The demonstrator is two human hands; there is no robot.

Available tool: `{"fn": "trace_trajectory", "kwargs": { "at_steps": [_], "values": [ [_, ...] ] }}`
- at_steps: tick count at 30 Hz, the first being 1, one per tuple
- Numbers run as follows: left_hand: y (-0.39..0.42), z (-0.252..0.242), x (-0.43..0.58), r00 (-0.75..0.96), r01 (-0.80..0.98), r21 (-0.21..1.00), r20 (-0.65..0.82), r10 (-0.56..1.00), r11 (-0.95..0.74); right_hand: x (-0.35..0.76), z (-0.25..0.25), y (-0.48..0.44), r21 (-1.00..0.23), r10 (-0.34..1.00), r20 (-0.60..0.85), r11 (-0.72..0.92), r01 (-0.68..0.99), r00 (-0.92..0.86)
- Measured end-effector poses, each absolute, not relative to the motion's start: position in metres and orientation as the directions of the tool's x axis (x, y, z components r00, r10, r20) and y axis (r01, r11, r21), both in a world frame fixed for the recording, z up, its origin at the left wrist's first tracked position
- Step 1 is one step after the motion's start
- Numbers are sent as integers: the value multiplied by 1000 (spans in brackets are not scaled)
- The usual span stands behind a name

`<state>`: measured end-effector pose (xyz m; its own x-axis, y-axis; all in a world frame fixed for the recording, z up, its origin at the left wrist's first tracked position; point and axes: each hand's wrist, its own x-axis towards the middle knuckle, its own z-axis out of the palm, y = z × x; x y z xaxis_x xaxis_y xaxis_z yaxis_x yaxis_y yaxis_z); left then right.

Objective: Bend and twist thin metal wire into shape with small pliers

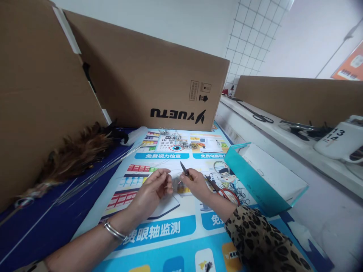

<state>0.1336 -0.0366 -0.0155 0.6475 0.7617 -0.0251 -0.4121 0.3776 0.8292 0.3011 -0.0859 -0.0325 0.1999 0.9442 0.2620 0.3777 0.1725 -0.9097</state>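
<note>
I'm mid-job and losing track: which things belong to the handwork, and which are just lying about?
Likely in the job: dark pointed tool in the right hand; small unclear piece beside the left hand.
Likely lying about: feathers; white mug; black scissors.

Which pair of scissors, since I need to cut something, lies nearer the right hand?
The red-handled scissors on the printed table covering, close to the right hand; the black-handled scissors lie farther off, on the white ledge.

We observe from 1 head-worn camera, facing forward and down across the tabletop [159, 252]. We see the left hand [157, 184] and right hand [196, 186] at close range, near center; the cardboard panel [136, 75] stands farther back.
</note>
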Motion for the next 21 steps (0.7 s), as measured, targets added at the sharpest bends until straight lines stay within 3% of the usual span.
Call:
{"fn": "trace_trajectory", "kwargs": {
  "at_steps": [6,13,21],
  "values": [
    [-34,-19,131,636,-211,964,9,772,163,301,-34,-88,-917,957,246,179,357,152],
    [-39,-23,132,616,-327,875,-90,783,358,297,-30,-93,-954,982,180,161,252,56],
    [-40,-26,128,613,-309,868,-131,779,389,296,-27,-94,-971,976,170,143,193,133]
  ]
}}
